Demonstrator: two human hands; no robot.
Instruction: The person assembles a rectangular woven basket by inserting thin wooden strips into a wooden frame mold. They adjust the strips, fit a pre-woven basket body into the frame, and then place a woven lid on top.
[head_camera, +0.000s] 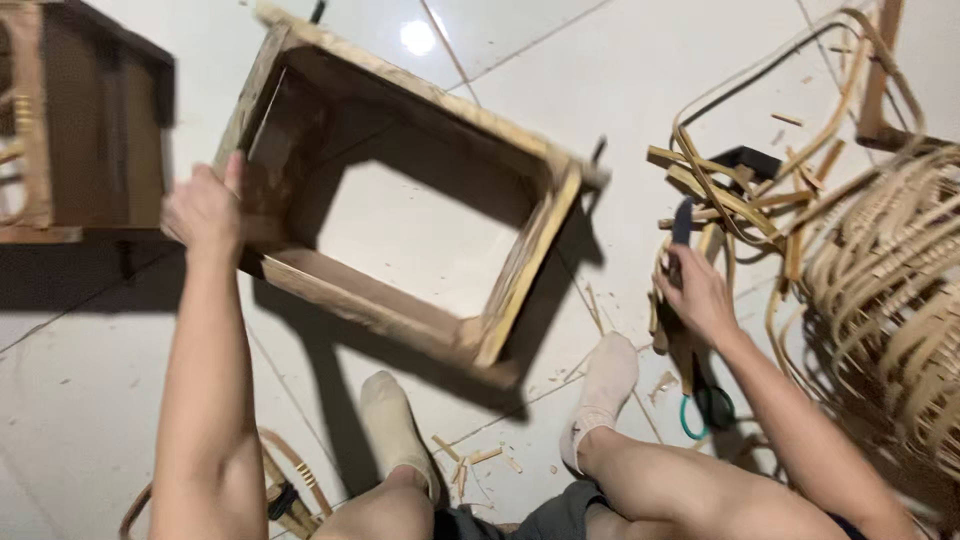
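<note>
We're sitting on the white tile floor (90, 400) here, legs out, socks on. Our left hand (205, 212) has its fingers wrapped around the left edge of an open wooden frame (500, 300), a bottomless box kind of thing, and we can see the floor right through the middle of it. It's tipped at an angle in front of us, with its near corner down by our feet.

Our right hand (695, 295) is closed around a dark-handled tool (680, 225) that pokes up past the knuckles. Can't really tell what sort of tool it is, the view's a bit blurry there. Just below that hand, scissors (705, 400) with green and black handles lie on the floor next to our right foot.

Off to the right there's a messy pile of rattan strips (740, 200), and beside it a half-woven basket (890, 290) with loose ends sticking out everywhere. Small offcuts (470, 458) are scattered between our feet. At top left sits a darker wooden box (90, 130), just beside the frame, and a few more strips (285, 485) lie by our left knee.
</note>
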